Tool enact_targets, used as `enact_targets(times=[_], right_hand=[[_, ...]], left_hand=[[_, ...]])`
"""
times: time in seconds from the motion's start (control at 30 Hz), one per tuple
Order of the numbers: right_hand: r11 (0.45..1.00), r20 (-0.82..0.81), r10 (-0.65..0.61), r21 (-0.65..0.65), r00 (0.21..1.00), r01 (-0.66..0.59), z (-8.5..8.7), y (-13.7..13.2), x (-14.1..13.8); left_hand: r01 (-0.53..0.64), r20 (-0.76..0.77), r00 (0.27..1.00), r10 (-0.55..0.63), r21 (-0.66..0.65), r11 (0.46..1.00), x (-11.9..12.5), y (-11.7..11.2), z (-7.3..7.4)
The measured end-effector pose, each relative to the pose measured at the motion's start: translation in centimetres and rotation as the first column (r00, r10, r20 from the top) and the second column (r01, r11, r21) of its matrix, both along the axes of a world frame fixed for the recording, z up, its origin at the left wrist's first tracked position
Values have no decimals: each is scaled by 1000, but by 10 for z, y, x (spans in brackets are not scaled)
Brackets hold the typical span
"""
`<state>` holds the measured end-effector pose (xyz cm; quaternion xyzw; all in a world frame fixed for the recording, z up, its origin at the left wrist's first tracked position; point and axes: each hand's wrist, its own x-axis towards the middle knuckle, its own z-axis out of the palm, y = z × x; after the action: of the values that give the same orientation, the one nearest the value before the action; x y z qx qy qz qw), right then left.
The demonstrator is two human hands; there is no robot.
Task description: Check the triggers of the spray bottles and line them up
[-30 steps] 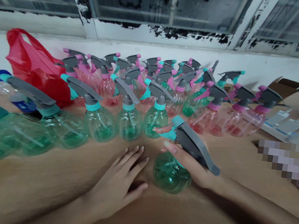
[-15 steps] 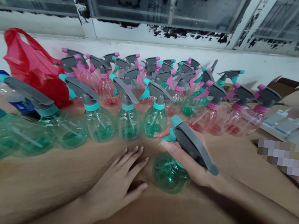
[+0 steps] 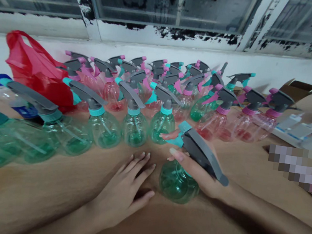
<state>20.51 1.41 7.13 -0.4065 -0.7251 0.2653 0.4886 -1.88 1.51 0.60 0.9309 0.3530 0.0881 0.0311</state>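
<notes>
Brown table [image 3: 46, 198] below a peeling window sill [image 3: 167, 33], crowded with rows of green and pink spray bottles [image 3: 162, 123] and a red bag [image 3: 35, 65]. We see the right hand [image 3: 198, 173] wrapped round the neck of one green spray bottle [image 3: 177, 184], which stands upright at the front, apart from the rows. Its grey sprayer head [image 3: 201, 152] runs long from the teal nozzle at far left to the lever tail at near right. The left hand [image 3: 127, 186] lies flat with fingers spread, holding nothing, just left of the bottle's base. We make out a small gap.
</notes>
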Motion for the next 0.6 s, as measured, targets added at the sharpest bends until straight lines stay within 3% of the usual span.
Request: enact_targets(times=[0.6], right_hand=[[1000,3,2,-6,1000,-2,1,0,0]], left_hand=[[11,-35,999,-10,29,1000,-1,0,-1]])
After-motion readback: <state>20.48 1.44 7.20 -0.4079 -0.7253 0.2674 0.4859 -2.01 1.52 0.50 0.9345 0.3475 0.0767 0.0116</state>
